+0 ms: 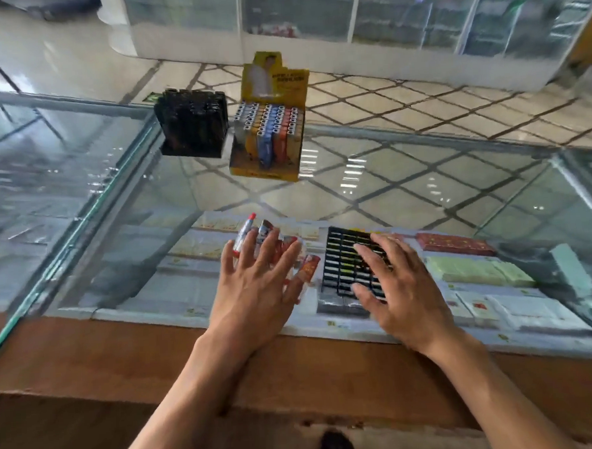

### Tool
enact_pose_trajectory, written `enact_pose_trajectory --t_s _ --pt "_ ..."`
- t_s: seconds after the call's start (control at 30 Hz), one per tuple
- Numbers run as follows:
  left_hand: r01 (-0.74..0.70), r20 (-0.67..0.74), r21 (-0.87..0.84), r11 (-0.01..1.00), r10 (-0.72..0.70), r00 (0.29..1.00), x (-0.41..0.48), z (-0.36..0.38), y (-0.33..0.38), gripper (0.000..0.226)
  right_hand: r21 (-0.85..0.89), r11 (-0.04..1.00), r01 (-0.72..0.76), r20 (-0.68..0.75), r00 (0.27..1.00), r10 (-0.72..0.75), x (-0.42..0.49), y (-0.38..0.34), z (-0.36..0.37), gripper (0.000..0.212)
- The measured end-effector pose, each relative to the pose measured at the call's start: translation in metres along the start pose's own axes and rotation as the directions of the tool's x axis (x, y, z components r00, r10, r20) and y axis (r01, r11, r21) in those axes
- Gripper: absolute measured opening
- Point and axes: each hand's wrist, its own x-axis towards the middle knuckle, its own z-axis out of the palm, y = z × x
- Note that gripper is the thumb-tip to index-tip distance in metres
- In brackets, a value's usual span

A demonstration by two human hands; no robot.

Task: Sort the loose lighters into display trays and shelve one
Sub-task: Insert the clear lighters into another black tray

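Evidently the sorting step is in hand. In the head view, the left hand (256,288) lies with fingers spread over a small heap of loose lighters (245,235) on the glass table (423,190), near its front edge. Just right of the heap sits a black grid tray (341,256). The right hand (404,287) is spread over it and holds nothing.

Next, the left hand would probably need to pinch one lighter out of the heap and stand it in a free cell while the right steadies the tray.

At the far edge stand a yellow tray (269,136), packed with upright lighters, and a dark tray (193,123) just beside it; both look finished.

Whether the left fingers press the lighters or hover over them cannot be told, since blur smears them and the hand hides most of the heap. The right hand covers part of the grid tray, and whether its cells are filled is hard to make out. No shelf for a finished tray can be picked out.
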Motion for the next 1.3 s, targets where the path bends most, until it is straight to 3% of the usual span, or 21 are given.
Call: enact_pose_trajectory --t_s 0.23,0.4,0.67,0.87,1.0,1.13,1.3 --pt "-0.060 -0.049 -0.039 0.997 0.058 0.997 -0.010 -0.001 0.007 0.074 0.077 0.996 -0.038 -0.003 0.999 0.039 -0.009 -0.004 0.006 0.070" --pt "-0.090 -0.055 -0.006 0.996 0.090 0.994 -0.013 0.001 0.010 0.055 0.090 0.995 -0.032 -0.010 0.999 0.033 -0.015 -0.009 0.003 0.061" --pt "-0.100 -0.085 -0.019 0.995 0.098 0.991 -0.021 -0.001 0.013 0.057 0.090 0.996 -0.003 -0.056 0.998 0.008 -0.022 -0.008 0.007 0.058" --pt "-0.090 -0.126 -0.133 0.987 0.074 0.989 -0.026 -0.006 0.016 0.052 0.096 0.995 -0.012 -0.067 0.998 0.019 -0.025 -0.010 0.003 0.059" --pt "-0.089 -0.120 -0.170 0.981 0.069 0.990 -0.023 -0.008 0.011 0.077 0.115 0.993 -0.030 -0.061 0.997 0.038 -0.030 -0.014 -0.003 0.060" --pt "-0.101 -0.216 -0.290 0.952 0.038 0.976 -0.025 -0.009 0.010 0.055 0.148 0.988 -0.051 -0.047 0.997 0.058 -0.034 -0.018 -0.006 0.061" --pt "-0.073 -0.187 -0.316 0.946 0.013 0.982 -0.009 -0.010 -0.003 0.062 0.186 0.980 -0.069 -0.054 0.995 0.081 -0.032 -0.016 -0.006 0.062"
